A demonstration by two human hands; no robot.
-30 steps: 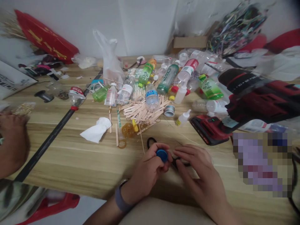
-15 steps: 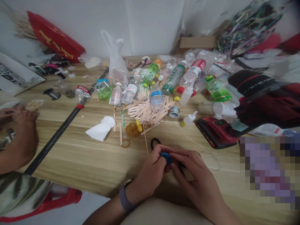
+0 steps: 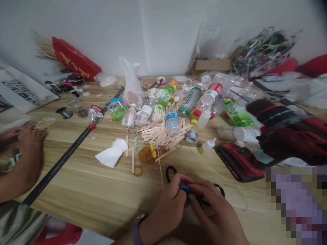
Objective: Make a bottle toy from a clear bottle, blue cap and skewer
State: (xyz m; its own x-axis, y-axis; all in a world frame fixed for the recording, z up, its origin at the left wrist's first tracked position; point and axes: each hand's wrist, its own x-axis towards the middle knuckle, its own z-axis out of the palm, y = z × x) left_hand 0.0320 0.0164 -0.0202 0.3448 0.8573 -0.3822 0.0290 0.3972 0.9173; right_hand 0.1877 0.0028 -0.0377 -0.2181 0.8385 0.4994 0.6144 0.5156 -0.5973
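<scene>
Near the bottom centre, my left hand (image 3: 170, 204) is closed around a small round blue cap (image 3: 185, 189). My right hand (image 3: 216, 207) meets it from the right, its fingertips pressed against the cap's right side. A thin stick (image 3: 160, 170) reaches from the pile of flat wooden sticks (image 3: 163, 132) down to my left hand. Black-handled scissors (image 3: 168, 174) lie on the table, partly hidden beneath my hands. A bundle of yellow-brown rubber bands (image 3: 145, 155) sits beyond them, beside a yellow nozzle (image 3: 153, 150).
Plastic bottles (image 3: 190, 101) crowd the back of the table (image 3: 76, 183). A red and black power drill (image 3: 278, 136) stands at right. At left, another person's hands (image 3: 30, 139) are near a black pole (image 3: 61, 163) with a bottle top. White tissue (image 3: 112, 153) lies between.
The camera view has tilted up, so the table items appear lower. Both my hands stay together at the blue cap, and more of the scissors' right handle shows.
</scene>
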